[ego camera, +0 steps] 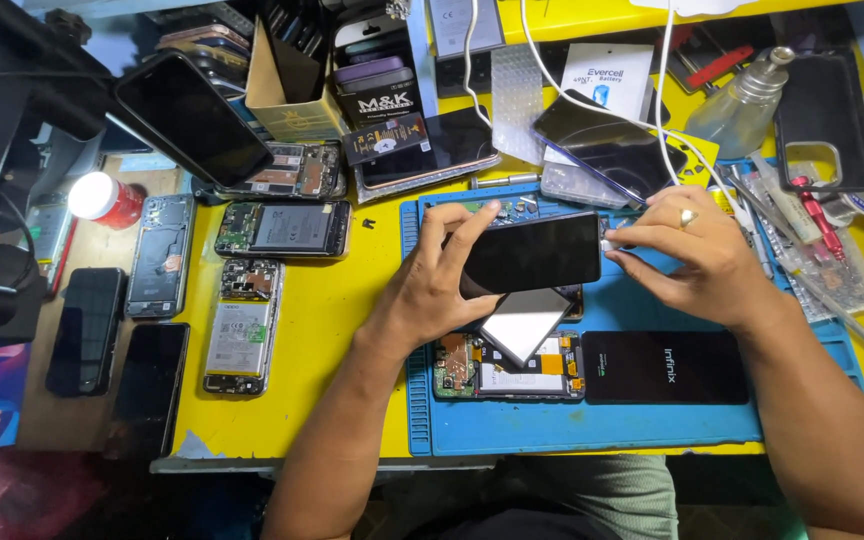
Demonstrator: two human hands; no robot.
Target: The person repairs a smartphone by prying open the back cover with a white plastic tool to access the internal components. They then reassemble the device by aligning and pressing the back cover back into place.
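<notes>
The left hand fingers were curled around the left end of a black phone, gripping it. The right hand fingers were pinched closed at the phone's right end. The phone sat at frame centre, above the blue work mat, long axis left-right, dark screen up. An opened phone lay beneath. A cardboard box, upper left, held phones.

Both forearms bare to frame edge, no sleeves in view. Left hand: no ring, no watch, short plain nails. Right hand: gold-coloured metal ring on one finger, wrist bare. Grey-green cloth garment across lap, lightly creased.
</notes>
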